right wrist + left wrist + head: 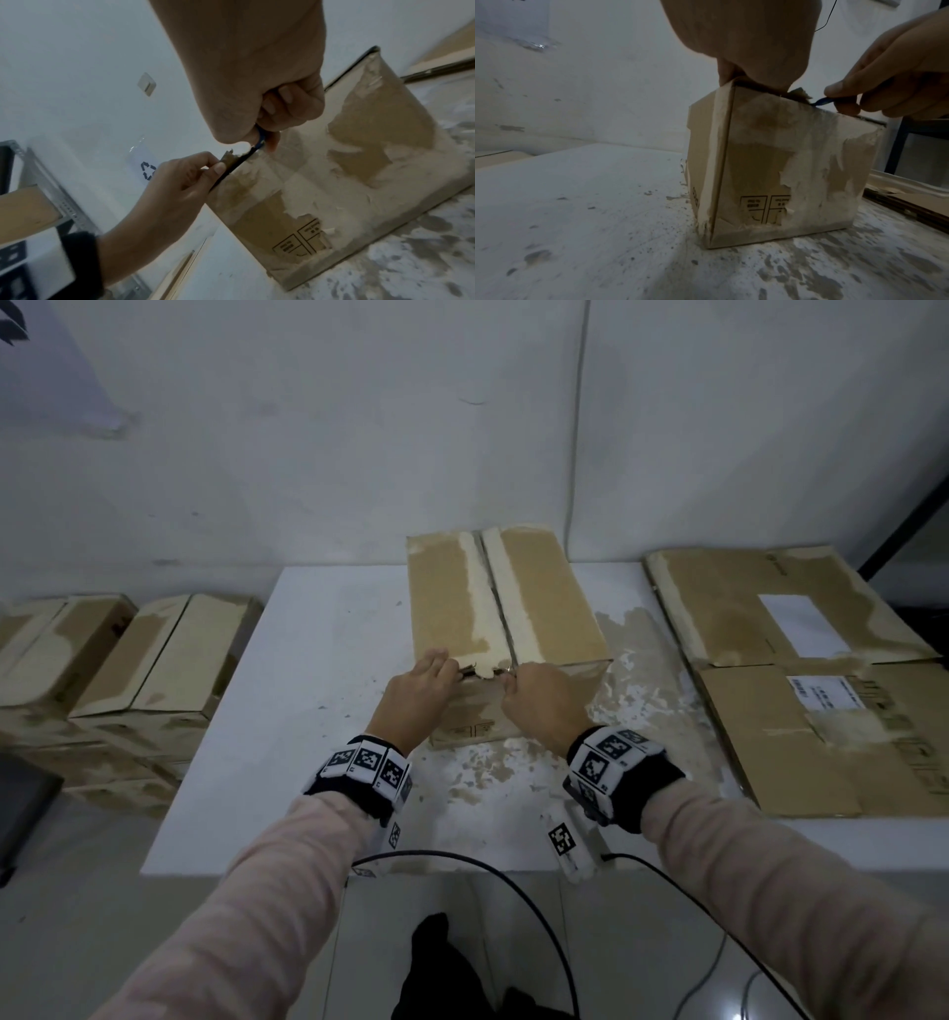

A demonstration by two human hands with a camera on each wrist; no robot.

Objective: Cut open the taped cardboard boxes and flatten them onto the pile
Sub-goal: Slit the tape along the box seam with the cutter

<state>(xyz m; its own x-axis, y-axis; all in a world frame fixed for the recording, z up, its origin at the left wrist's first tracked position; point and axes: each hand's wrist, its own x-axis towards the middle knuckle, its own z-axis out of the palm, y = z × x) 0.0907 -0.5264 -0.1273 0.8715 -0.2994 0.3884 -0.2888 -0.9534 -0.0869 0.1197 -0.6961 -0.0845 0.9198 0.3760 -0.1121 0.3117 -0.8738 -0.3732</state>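
white table is seen from the head, the box standing mid-table, flattened pile at its right edge. from the left wrist, the left hand is curled over the box's top edge. from the right wrist, a blue cutter is gripped by the right hand at that edge.

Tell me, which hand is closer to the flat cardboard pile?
Right. The right hand holds a small blue tool at the box edge, on the side facing the flat cardboard pile. The left hand pinches the box's near flap, farther away.
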